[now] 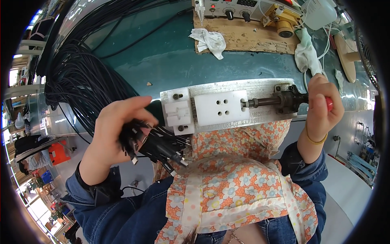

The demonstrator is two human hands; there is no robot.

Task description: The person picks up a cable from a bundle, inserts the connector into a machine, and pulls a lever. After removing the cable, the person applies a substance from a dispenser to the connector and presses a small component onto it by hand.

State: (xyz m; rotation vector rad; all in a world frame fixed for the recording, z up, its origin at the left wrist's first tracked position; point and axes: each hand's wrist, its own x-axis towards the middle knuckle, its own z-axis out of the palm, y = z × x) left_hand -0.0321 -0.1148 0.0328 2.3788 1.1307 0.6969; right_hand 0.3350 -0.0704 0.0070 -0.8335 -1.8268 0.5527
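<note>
Black cable connectors (164,148), a loose bunch with metal plug tips, are held in the person's left hand (118,132) at the near left, just beyond the near edge of the desk (252,67). That hand is curled around the bunch, its index finger stretched out to the right. The person's right hand (323,101) is clenched on the red knob (329,104) at the right end of a dark metal clamp (286,99).

The clamp is mounted on a silver metal plate (239,87) lying along the near edge of the desk. Its rod meets a white block (207,112) with four holes; a smaller white block (178,113), screwed down, stands just to the left.

A large bundle of black cables (81,77) spreads over the far left. At the far side, cardboard (248,40) lies under a control box (237,13) with knobs, and a crumpled white cloth (211,40) rests on its left edge. The person wears a floral orange apron (239,187).
</note>
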